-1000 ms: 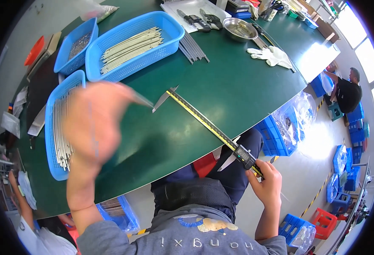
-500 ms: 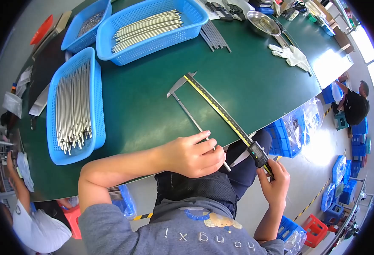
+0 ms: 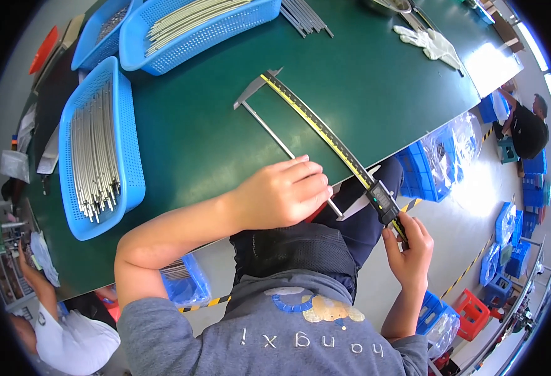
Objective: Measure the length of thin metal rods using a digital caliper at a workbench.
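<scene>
While the head view looks down, the left hand [image 3: 282, 194] curls over a thin steel rod [image 3: 275, 138] lying along the long digital caliper [image 3: 325, 135] on the green table [image 3: 181, 144]. Right hand [image 3: 407, 247] clasps its slider end. Stiff, light, probably slippery; best pinched near its ends.

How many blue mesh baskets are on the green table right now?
3. One basket of metal rods lies at the table's left, a second rod basket at top centre, and a third basket at top left, partly cut off. More may lie out of view.
</scene>
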### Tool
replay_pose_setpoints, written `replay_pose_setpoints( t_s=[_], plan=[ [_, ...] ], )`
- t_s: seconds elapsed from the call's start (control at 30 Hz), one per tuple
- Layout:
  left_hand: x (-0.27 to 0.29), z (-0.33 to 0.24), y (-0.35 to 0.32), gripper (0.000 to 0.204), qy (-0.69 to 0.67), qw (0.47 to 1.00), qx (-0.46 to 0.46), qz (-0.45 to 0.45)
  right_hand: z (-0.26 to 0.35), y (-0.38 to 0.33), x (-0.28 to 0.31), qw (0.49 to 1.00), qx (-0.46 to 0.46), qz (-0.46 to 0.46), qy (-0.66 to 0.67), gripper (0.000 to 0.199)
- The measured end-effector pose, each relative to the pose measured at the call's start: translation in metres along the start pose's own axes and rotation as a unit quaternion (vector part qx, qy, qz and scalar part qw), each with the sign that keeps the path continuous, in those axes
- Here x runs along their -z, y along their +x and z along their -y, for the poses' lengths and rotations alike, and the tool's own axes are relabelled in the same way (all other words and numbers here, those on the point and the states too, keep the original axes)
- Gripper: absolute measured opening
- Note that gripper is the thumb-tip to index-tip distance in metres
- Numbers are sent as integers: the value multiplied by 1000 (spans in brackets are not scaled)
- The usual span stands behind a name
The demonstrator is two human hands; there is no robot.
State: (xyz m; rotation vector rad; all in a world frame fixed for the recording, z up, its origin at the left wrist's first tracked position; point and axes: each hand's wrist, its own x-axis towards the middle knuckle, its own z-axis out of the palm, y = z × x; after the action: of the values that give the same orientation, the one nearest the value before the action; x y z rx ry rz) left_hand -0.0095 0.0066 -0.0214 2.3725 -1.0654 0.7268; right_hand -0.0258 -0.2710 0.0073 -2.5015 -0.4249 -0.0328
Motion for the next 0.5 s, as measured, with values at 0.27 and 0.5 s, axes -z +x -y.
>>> replay_pose_setpoints(
  t_s=[0.27,0.5],
  plan=[
    [8,2,5,22,-1,999,28,35,3,-6,-4,1000,1,-6,0,32],
    [6,3,4,22,-3,998,28,50,3,-8,-6,1000,3,-8,3,31]
  ],
)
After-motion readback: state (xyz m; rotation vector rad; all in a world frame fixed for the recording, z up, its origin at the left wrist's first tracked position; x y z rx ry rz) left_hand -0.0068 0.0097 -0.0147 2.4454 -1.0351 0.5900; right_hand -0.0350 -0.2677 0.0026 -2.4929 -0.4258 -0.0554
